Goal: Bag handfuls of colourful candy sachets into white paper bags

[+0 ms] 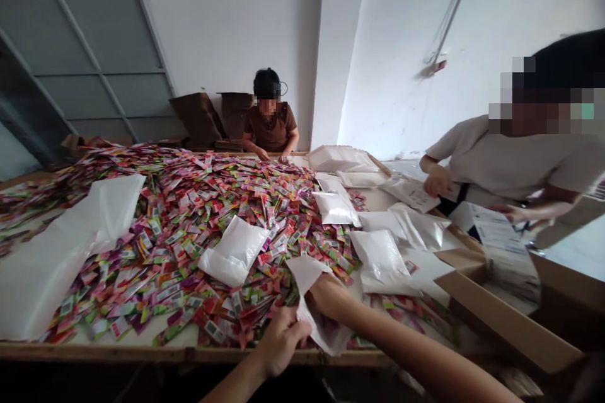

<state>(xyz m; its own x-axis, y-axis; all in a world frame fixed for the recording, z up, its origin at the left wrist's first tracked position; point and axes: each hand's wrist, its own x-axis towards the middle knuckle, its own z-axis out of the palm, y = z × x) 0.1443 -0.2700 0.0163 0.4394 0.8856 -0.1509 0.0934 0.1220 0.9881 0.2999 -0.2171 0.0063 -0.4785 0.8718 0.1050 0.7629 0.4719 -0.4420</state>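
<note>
A white mailer bag [326,332] is held just above the near edge of the table, its flap standing up. My left hand [282,335] pinches the bag's left edge between thumb and fingers. My right hand [329,296] reaches into the bag's mouth, so its fingers are hidden, and whatever they might hold is too. Under and around both hands lies a thick layer of small colourful sachets [184,252], mostly red, pink, purple and green. One filled white packet [236,250] rests on the sachets to the left of the bag, and another packet [380,258] lies to its right.
White bags or sheets [111,211] are spread at the left. More packets [335,204] lie at the back right. An open cardboard box [515,330] stands at the right, with printed labels [508,255] trailing into it. One person [271,129] sits opposite; another [515,157] handles packets and labels at right.
</note>
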